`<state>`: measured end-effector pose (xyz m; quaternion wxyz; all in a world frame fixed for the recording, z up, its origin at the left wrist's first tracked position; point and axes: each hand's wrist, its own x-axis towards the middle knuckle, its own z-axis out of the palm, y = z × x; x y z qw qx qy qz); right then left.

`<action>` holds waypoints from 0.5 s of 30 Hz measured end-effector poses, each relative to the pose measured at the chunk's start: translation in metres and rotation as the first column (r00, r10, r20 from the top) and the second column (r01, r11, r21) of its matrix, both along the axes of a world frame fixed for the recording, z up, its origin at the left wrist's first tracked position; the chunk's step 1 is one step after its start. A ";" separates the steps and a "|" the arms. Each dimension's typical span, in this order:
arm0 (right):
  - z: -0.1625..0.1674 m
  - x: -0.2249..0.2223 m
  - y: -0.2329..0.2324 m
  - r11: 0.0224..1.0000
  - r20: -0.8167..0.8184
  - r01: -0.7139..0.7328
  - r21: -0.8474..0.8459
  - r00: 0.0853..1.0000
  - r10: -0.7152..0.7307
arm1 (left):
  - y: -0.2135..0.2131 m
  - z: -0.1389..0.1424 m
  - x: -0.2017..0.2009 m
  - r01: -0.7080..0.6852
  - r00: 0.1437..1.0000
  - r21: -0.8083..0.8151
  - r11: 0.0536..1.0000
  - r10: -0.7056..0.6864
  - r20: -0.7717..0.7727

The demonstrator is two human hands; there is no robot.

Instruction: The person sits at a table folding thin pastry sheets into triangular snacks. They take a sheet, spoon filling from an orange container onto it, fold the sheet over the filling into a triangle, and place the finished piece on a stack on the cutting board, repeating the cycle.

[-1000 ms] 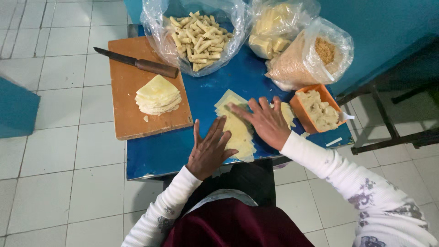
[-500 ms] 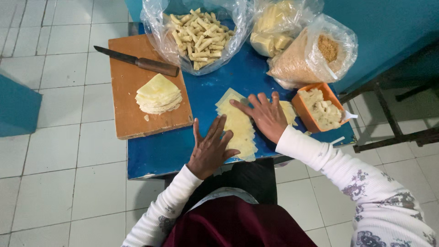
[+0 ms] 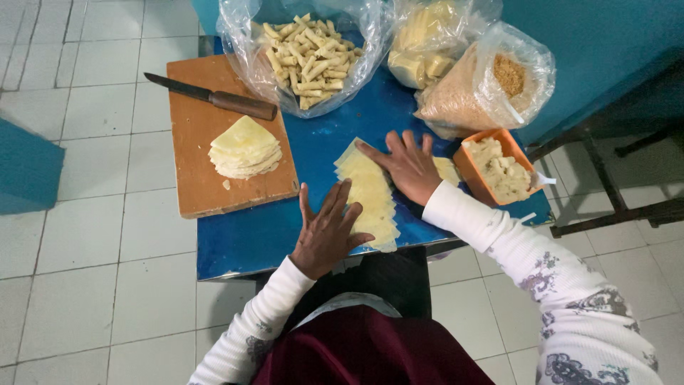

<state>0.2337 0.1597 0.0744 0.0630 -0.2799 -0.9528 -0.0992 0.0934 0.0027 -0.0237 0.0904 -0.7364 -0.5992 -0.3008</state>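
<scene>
Pressing flat with all fingers spread, the left hand (image 3: pixel 326 232) lies palm down on the near end of a row of thin pale-yellow pastry sheets (image 3: pixel 370 194) laid overlapping on the blue table (image 3: pixel 242 239); it grips nothing, its fingertips resting on the sheets' left edge. The right hand (image 3: pixel 406 165) is likewise open and flat, fingers fanned across the far end of the same row, holding nothing closed in it. Against the picture of a second ago, the right hand has slid up the row toward the far edge of the table, so the two hands now lie farther apart along the sheets, while the left hand has hardly shifted. Just right of the right hand stands an orange tub (image 3: pixel 476 165) of pale lumpy filling, touching the table's right edge. Left of the row lies a wooden cutting board (image 3: pixel 192 185) bearing a stack of folded wrappers (image 3: pixel 244 148) and a wooden-handled knife (image 3: pixel 214 97) laid across its far end. Beyond the hands sit three clear plastic bags: one open bag of rolled pastry sticks (image 3: pixel 306 53), one of pale yellow blocks (image 3: pixel 420 50), and one of breadcrumbs (image 3: pixel 477 89). White floor tiles (image 3: pixel 85 271) surround the table.
</scene>
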 end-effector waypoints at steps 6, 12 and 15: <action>0.004 0.015 0.003 0.961 0.101 -0.089 0.263 0.993 0.064 | 0.001 0.002 0.001 -0.009 1.000 -0.025 1.000 0.009 0.010; 0.006 0.010 0.003 0.934 0.137 -0.173 0.312 0.981 0.136 | -0.001 0.003 0.002 -0.012 1.000 -0.044 0.999 0.012 0.008; 0.008 0.003 0.012 0.938 0.144 -0.175 0.298 0.980 0.137 | 0.000 0.002 0.003 -0.017 1.000 -0.057 0.998 0.018 0.004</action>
